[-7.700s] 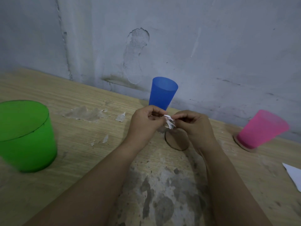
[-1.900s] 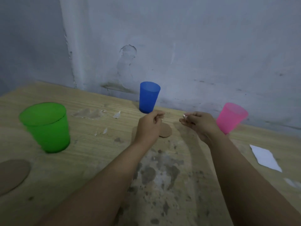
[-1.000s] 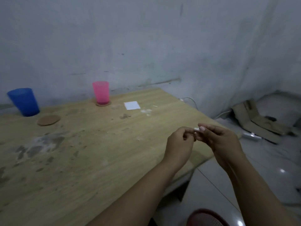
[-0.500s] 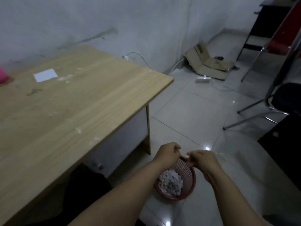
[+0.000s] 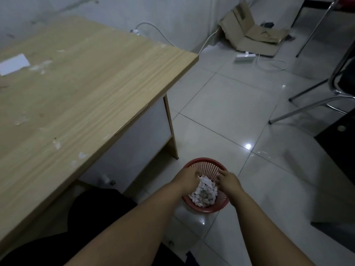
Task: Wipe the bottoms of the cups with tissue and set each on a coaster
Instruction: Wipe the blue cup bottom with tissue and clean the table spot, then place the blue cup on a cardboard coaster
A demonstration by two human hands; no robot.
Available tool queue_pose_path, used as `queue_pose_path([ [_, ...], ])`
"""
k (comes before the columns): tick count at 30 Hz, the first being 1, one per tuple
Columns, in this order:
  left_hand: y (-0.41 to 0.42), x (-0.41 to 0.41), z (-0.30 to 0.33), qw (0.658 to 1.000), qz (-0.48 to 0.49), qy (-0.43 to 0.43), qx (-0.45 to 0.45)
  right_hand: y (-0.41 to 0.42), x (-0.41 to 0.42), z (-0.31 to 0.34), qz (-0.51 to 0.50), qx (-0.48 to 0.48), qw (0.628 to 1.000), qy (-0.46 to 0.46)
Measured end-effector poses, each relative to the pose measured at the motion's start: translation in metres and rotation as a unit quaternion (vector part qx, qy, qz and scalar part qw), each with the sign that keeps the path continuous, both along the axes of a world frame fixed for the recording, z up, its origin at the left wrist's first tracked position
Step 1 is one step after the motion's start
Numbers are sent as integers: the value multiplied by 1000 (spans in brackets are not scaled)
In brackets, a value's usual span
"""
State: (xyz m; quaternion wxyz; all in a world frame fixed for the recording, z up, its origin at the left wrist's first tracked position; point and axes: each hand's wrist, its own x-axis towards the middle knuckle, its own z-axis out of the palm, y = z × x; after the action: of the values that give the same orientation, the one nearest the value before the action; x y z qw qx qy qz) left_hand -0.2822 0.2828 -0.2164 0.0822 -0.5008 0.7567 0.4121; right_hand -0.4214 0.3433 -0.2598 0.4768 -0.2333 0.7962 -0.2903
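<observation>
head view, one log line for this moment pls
stage: tissue disposal | left hand: over red basket | right hand: over basket | basket: crumpled tissue | cups: out of view

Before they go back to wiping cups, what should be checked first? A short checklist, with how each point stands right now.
1. Both hands over the red basket: ok.
2. Used tissue dropped: cannot tell; left hand and right hand hide their fingertips.
3. Basket has room: not ok, paper scraps heap near the rim.
4. Fresh tissue on the table: ok.
5. Cups and coasters in sight: not ok, none visible.
</observation>
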Motion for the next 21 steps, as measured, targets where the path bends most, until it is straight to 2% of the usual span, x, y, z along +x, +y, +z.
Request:
queue_pose_path([
  [10,-10,12,46,998,-28,49,-40,-12,5,66,145,-47,986,72],
  [17,-12,39,119,988,-31,95,-119,-20,16,147,235,-99,960,113],
  [21,-5,64,164,976,-5,147,-160,-23,39,197,261,-159,941,145],
])
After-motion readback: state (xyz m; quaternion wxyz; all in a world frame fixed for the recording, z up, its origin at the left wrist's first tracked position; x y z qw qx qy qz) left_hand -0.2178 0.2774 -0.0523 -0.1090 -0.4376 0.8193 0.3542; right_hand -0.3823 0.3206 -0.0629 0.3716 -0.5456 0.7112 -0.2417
